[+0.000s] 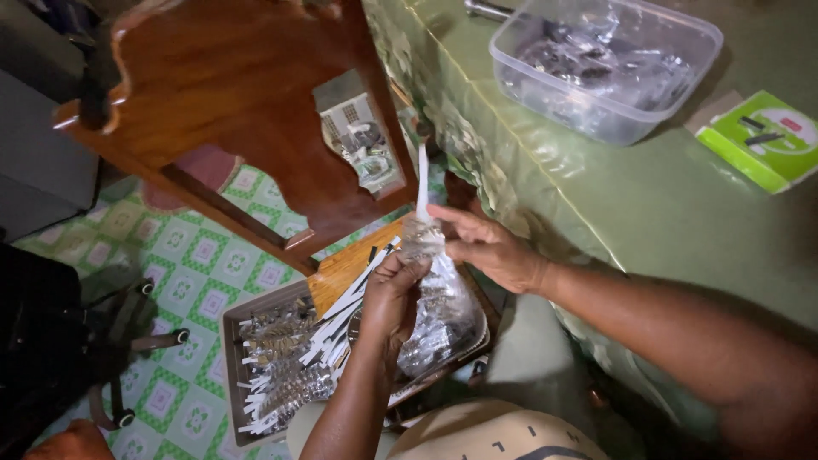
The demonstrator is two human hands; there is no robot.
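My left hand (392, 298) grips the gathered neck of a clear plastic bag (439, 311) filled with small dark metal pieces. My right hand (486, 247) pinches the same neck from the right side, fingers closed round it. A white strip (422, 183) stands up from the twisted neck above both hands. Below them a grey tray (234, 375) holds several small clear packets with white strips, lying in a heap.
A wooden chair (247, 111) tilts above the tiled floor (187, 273). On the green table (648, 204) to the right stand a clear plastic tub (605, 64) of bagged pieces and a green card packet (763, 140). A dark bag (51, 341) sits at left.
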